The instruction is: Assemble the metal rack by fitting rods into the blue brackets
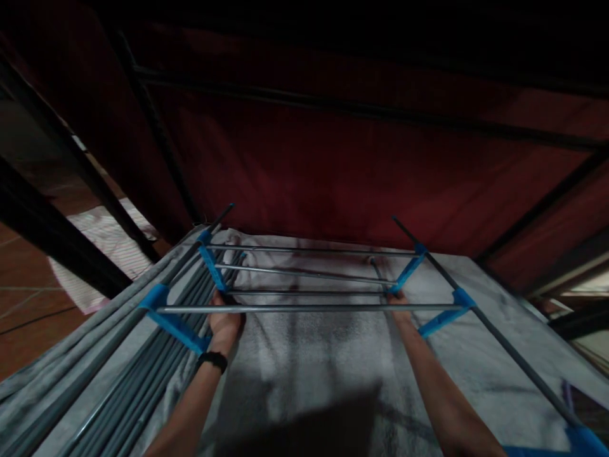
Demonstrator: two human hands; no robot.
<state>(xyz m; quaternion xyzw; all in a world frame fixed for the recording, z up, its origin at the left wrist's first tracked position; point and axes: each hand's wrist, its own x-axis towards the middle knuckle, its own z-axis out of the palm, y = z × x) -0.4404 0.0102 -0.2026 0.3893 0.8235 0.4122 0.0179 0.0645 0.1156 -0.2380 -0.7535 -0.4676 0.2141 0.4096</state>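
Straight ahead, I face a red curtain [309, 171] crossed by dark bars [304, 98], standing just behind the far edge of the work surface. That surface is covered by a pale grey cloth [304, 355], wrinkled toward the back. On my left, a bundle of loose grey tubes [152, 374] lies lengthwise on the cloth, partly under the left side of the rack and close beside my left forearm. Beyond the edge, a thick dark beam [57, 222] slants past, with a striped cloth [104, 241] spread on the reddish tiled floor [28, 279]. A dark shadow falls across the near part of the cloth.

The rack [309, 309], made of grey tubes and angled blue connectors, spans the space in front of me. Its nearest crossbar runs over both my wrists, so I reach beneath it. My left hand [225, 322], with a black band [213, 360] on the wrist, grasps the rack at the lower end of the far left connector. My right hand [398, 302] grasps it likewise at the far right connector. The crossbar and connectors partly hide the fingers of both.
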